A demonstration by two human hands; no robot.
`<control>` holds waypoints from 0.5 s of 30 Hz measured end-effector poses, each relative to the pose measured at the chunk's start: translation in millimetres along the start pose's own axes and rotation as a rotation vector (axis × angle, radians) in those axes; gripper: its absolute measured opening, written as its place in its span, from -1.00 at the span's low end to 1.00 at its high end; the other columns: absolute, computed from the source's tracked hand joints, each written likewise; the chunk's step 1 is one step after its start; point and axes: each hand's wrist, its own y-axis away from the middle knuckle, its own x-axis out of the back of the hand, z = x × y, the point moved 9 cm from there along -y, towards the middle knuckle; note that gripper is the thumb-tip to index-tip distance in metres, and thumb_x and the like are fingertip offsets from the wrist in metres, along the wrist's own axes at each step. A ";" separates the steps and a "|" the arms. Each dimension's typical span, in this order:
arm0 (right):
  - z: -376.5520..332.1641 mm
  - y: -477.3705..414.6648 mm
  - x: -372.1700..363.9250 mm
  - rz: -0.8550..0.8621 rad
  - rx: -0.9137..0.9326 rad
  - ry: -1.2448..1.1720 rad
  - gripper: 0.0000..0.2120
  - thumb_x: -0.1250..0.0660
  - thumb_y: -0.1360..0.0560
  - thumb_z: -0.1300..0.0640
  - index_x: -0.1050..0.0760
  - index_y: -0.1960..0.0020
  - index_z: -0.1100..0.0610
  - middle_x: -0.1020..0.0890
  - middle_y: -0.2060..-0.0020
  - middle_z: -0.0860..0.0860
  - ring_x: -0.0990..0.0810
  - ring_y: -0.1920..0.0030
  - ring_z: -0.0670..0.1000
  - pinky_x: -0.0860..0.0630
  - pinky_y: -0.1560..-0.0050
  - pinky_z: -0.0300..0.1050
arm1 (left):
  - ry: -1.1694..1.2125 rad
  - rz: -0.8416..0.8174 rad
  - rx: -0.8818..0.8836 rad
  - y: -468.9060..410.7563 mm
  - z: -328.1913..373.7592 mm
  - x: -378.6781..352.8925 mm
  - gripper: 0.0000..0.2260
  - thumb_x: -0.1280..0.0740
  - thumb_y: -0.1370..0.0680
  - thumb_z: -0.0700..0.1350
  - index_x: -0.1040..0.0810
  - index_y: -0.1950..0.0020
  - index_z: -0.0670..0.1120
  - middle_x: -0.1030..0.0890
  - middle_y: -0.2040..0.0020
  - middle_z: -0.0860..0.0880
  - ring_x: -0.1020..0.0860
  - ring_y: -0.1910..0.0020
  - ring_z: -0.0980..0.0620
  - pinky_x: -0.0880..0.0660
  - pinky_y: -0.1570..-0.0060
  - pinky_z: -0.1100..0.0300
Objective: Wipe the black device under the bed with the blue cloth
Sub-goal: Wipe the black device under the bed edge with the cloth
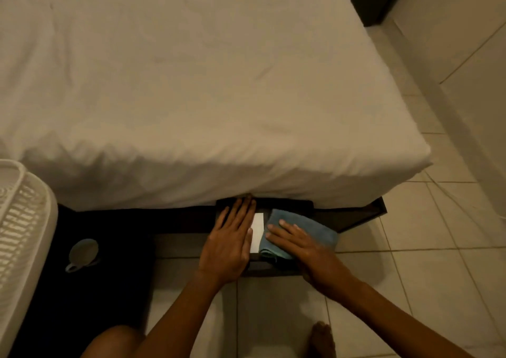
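Observation:
The black device (290, 205) is a flat dark box lying on the floor, half under the edge of the bed (191, 84). A white label (256, 231) shows on its top. My left hand (232, 237) lies flat on the device's left part, fingers stretched toward the bed. The folded blue cloth (315, 230) rests on the device's right part. My right hand (298, 245) presses flat on the cloth, fingers spread. Much of the device is hidden by both hands and the cloth.
A white sheet covers the bed above a dark frame (364, 215). A white slatted plastic basket (22, 220) stands at the left beside a black mat (82, 289) with a small blue cup (82, 253). Pale tiled floor (410, 275) lies to the right. My foot (321, 338) shows below.

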 end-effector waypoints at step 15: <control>-9.4 18.0 -7.6 -0.026 -0.074 0.056 -0.23 -0.29 -0.51 0.24 0.03 -0.48 -0.28 -0.06 -0.50 -0.19 0.21 -0.47 -0.27 0.14 -0.41 -0.17 | 0.020 0.023 -0.004 -0.3 0.6 2.9 -0.49 0.02 -0.67 -0.01 0.03 -0.61 -0.05 0.03 -0.63 0.02 0.10 -0.60 0.12 0.05 -0.57 0.08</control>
